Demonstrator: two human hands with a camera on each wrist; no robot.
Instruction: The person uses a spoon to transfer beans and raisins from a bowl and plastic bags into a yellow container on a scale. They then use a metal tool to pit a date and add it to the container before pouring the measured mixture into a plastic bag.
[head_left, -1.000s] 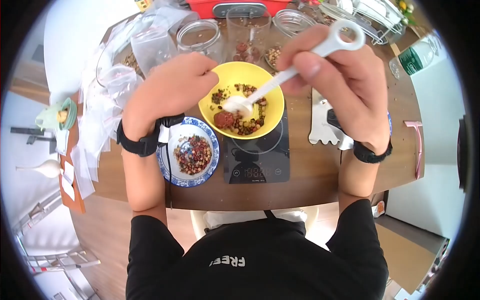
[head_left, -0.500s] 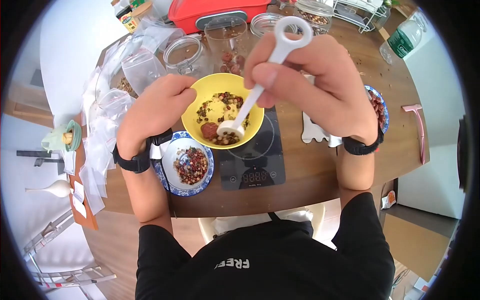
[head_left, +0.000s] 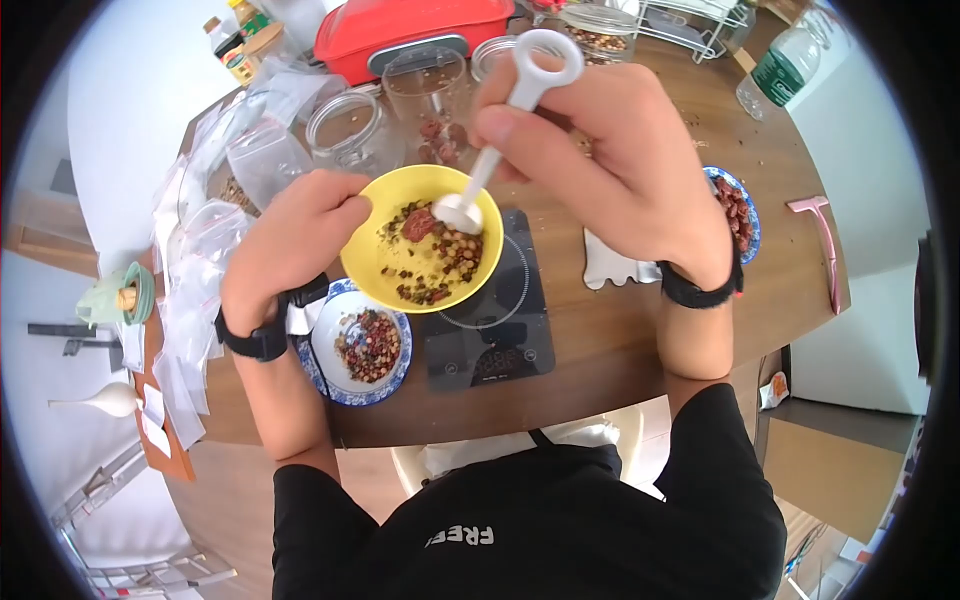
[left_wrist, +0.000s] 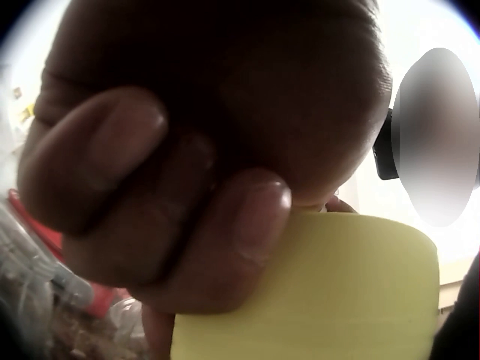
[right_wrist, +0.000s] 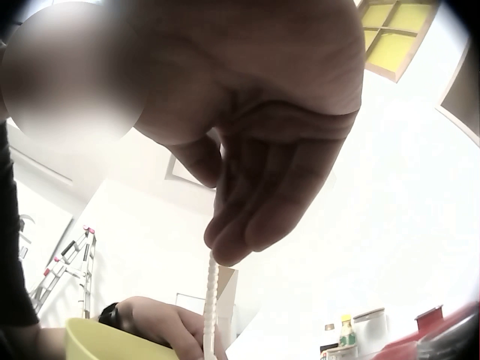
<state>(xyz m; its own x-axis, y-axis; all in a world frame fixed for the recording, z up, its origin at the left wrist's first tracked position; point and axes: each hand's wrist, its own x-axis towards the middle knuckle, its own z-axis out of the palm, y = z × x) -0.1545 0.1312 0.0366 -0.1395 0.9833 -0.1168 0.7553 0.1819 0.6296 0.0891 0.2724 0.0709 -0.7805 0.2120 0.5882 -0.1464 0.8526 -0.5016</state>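
Observation:
A yellow bowl [head_left: 400, 262] holds mixed beans and a reddish lump. My left hand [head_left: 290, 235] grips its upper left rim, fingers curled against the outer wall in the left wrist view, where the bowl [left_wrist: 352, 292] looks tilted. Between thumb and fingers my right hand [head_left: 625, 160] pinches the handle of a white spoon [head_left: 484, 172]; the spoon's head lies inside the bowl, beside the lump. Under and right of the bowl is a black scale [head_left: 490, 350], whose digits I cannot read. Whether the bowl touches it, I cannot tell.
A blue-rimmed plate of mixed beans [head_left: 345, 385] lies left of the scale. Behind the bowl stand glass jars [head_left: 350, 135] and a red box [head_left: 400, 35]; plastic bags [head_left: 265, 155] lie at left. At right are a plate of dark red pieces [head_left: 752, 222], a pink razor-shaped tool [head_left: 826, 250] and a bottle [head_left: 785, 72].
The bowl and both hands have shifted left in the head view, as has the scene. Inside the bowl the spoon's head has moved up, and the lump and beans lie differently.

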